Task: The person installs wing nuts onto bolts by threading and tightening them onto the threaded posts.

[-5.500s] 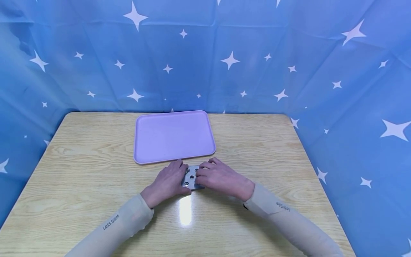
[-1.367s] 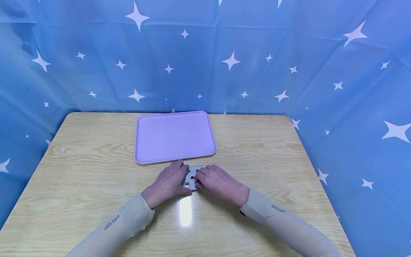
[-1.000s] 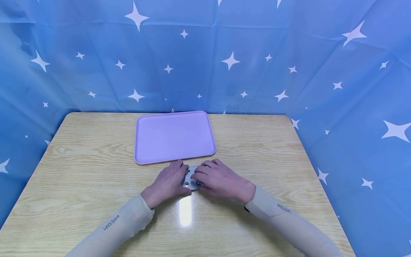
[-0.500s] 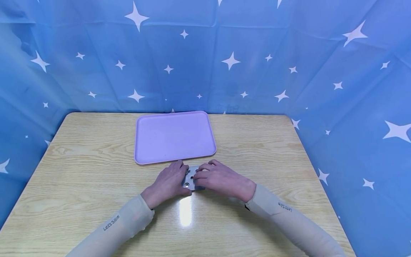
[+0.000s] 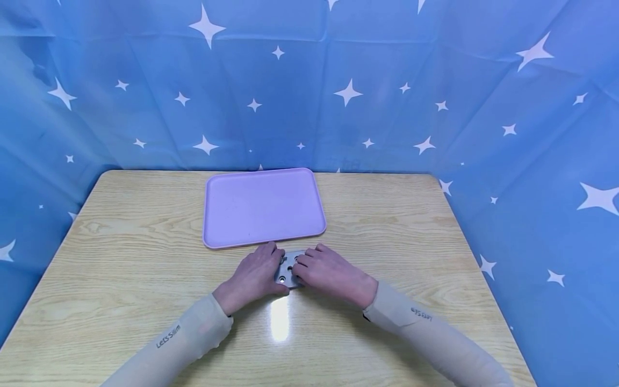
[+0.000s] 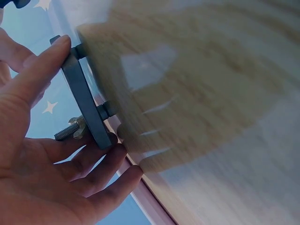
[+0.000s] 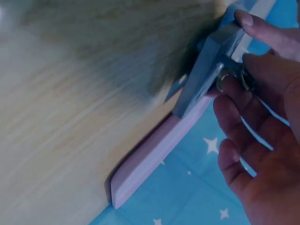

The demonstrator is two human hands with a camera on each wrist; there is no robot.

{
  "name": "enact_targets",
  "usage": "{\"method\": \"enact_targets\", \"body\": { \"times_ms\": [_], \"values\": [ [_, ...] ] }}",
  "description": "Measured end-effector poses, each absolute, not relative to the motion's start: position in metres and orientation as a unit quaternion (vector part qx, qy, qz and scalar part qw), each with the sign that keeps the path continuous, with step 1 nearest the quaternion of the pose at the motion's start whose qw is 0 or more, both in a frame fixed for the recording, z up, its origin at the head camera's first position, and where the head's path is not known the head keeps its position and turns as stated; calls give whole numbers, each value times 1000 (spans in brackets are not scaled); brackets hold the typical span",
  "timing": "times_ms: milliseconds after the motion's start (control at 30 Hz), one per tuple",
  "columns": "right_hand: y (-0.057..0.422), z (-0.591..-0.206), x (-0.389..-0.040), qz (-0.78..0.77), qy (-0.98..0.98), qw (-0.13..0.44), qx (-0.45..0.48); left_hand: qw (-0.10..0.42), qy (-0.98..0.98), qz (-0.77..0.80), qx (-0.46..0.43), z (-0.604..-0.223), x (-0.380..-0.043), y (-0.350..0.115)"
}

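A grey metal plate (image 5: pixel 290 277) with several round holes lies between both hands in the head view. My left hand (image 5: pixel 253 275) grips its left side, thumb at the near edge and fingertips at the far edge. Bolt heads (image 6: pixel 106 110) stick out under the plate in the left wrist view, and a wing nut (image 6: pixel 78 127) sits on a threaded bolt end above it. Over the plate's right part, my right hand (image 5: pixel 331 274) pinches another wing nut (image 7: pixel 229 79) between thumb and index finger. That nut is hidden by the fingers in the head view.
A lilac tray (image 5: pixel 263 207) lies just beyond the hands on the wooden table (image 5: pixel 145 242). A blue curtain (image 5: pixel 309 80) with white stars hangs behind the table and along its sides.
My right hand has turned and shifted back and forth over the plate's right part; since half a second ago its wrist has moved slightly left and its fingers drawn together. My left hand stays still.
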State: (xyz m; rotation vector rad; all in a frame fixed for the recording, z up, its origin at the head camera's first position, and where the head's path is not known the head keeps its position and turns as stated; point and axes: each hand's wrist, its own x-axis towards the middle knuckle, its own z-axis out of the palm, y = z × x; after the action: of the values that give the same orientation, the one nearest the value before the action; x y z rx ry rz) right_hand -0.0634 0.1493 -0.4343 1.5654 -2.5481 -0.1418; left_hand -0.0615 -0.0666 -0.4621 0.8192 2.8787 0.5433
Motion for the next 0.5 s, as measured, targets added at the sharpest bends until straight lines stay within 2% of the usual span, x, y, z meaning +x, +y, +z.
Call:
{"method": "enact_targets", "body": {
  "times_ms": [267,500],
  "values": [
    [145,-441,-60,5,-863,86,498,39,944,180,274,-461,-60,-67],
    [146,-434,-58,32,-884,45,465,43,943,180,275,-460,-60,-67]
  ]
}}
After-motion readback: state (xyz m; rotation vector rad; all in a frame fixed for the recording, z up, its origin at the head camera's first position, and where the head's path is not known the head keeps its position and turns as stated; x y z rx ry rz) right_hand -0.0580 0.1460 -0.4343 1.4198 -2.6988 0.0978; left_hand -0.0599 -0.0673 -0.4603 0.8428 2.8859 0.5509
